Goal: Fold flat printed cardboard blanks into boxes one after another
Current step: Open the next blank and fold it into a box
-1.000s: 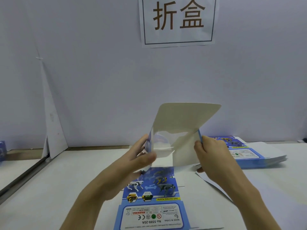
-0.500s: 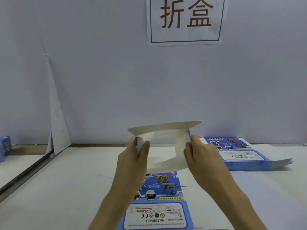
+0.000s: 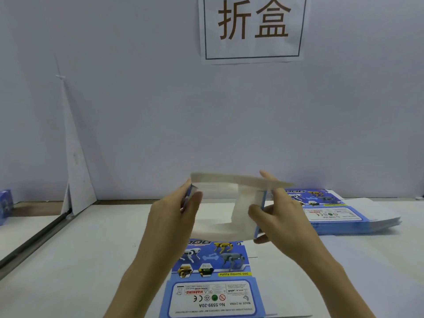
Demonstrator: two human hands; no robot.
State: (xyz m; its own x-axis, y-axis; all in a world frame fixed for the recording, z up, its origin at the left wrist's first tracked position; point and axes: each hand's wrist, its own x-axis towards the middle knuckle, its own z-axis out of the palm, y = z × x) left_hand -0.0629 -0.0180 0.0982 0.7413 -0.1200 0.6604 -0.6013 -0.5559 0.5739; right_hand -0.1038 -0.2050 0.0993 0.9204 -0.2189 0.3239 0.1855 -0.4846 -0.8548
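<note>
Grip: your left hand (image 3: 174, 216) pinches the left wall of the white-lined, blue-printed cardboard sleeve (image 3: 243, 210), thumb on the near side, fingers curled behind. Your right hand (image 3: 282, 216) pinches the right wall, thumb pressed on the white inner face, fingers outside on the blue print. One finger reaches up behind the top edge. Both grips are narrow and hold card only.

Sleeve: held in the air between your hands, squared open so that you look through it. The pale rounded top flap (image 3: 236, 180) lies roughly level across the top, from above the left grip to just past the right grip. It is not tucked, as far as I can tell.

Below the grip: a flat blue printed cardboard blank with toy-dog pictures (image 3: 215, 271) lies print up on the white table (image 3: 91, 260).

Right of your right hand, well apart: a low stack of flat blue printed blanks (image 3: 339, 216).

Step, judged: you are erecting one box. The body is open and the end closure is in hand.

Next move calls for your left hand to hold the walls square while your right finger bends the flap along its crease and feeds its lip inside the opening. Pinch lightly; a hard squeeze likely collapses the sleeve.
</note>
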